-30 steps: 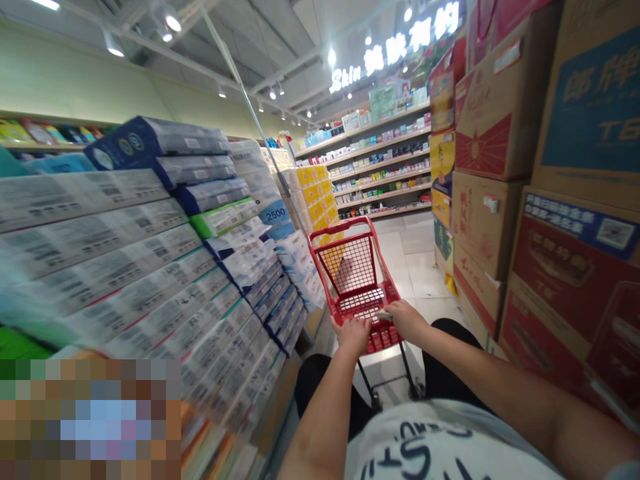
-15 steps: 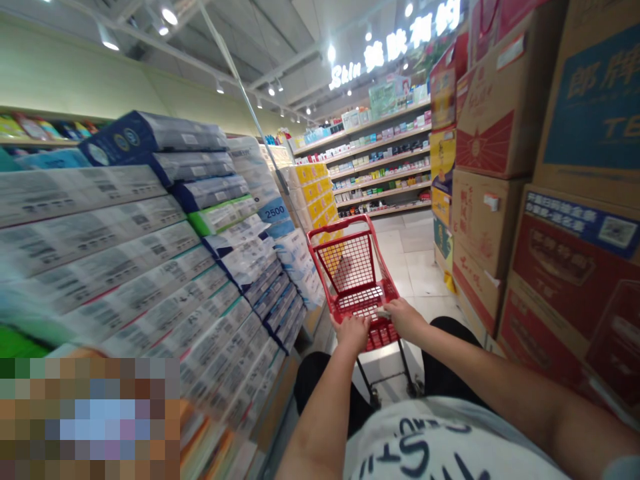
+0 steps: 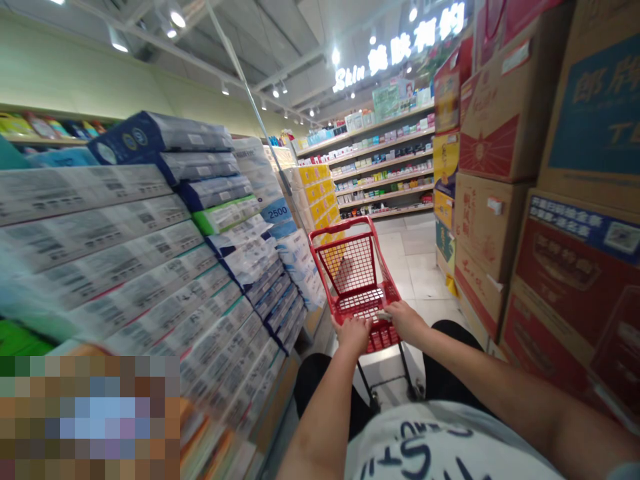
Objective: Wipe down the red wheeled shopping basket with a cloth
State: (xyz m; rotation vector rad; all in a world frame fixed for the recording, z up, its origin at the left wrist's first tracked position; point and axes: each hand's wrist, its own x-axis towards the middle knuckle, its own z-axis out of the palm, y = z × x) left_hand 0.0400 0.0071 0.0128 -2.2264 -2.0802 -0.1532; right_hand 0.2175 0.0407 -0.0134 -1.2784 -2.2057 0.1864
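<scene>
A small red wire shopping cart (image 3: 353, 267) stands in the aisle straight ahead of me, and its basket looks empty. My left hand (image 3: 353, 333) is closed round the left part of the cart's handle. Just to its right, my right hand (image 3: 406, 319) grips the same handle, fingers wrapped over it. Both forearms reach forward from my white printed shirt.
Stacked packs of tissue paper (image 3: 150, 247) line the left side of the aisle, close to the cart. Tall piles of cardboard boxes (image 3: 540, 200) wall the right side. Pale floor tiles (image 3: 415, 260) run ahead to shelves of small products (image 3: 380, 167) under a lit sign.
The view has shifted only slightly as I move along the aisle. Both hands keep the same grip on the cart handle.
</scene>
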